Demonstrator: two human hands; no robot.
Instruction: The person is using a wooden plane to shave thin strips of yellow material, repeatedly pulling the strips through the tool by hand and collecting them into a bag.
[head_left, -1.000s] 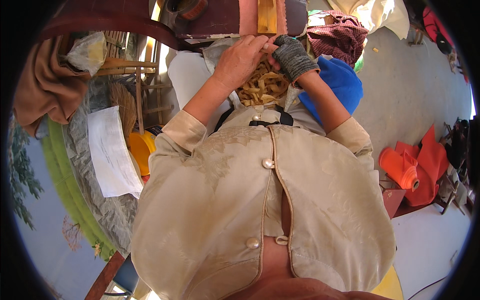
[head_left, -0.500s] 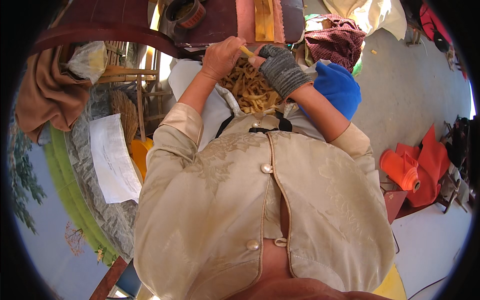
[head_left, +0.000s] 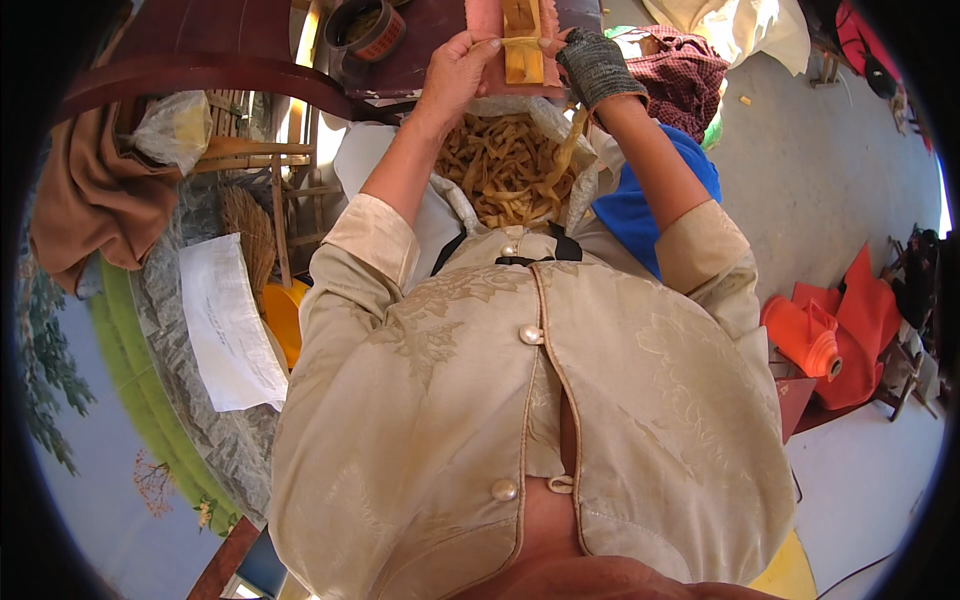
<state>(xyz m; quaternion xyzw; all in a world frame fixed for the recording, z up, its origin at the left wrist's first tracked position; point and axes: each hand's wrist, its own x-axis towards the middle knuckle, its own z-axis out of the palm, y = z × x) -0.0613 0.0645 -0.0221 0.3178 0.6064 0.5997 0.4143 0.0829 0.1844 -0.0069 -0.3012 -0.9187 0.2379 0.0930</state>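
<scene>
Evidently, left fingers [head_left: 484,49] and right fingers [head_left: 551,45], partly glove [head_left: 600,68] hidden, pinch a strip [head_left: 520,41].

Pale tan, that thin ribbon-like strip [head_left: 519,41]; honey yellow, the flat wooden block [head_left: 523,68]; salmon pink, the cloth band [head_left: 497,89]; and deep maroon, the smooth counter [head_left: 424,38]! Golden brown runs through the heap of curled strips [head_left: 505,165]. Now dark grey, lighter flecks, on the knitted fingerless glove [head_left: 602,72]; tone-on-tone flowers across the shiny beige jacket [head_left: 430,400]; maroon checks on the crumpled cloth [head_left: 685,68]; vivid blue on the draped fabric [head_left: 635,210]!
</scene>
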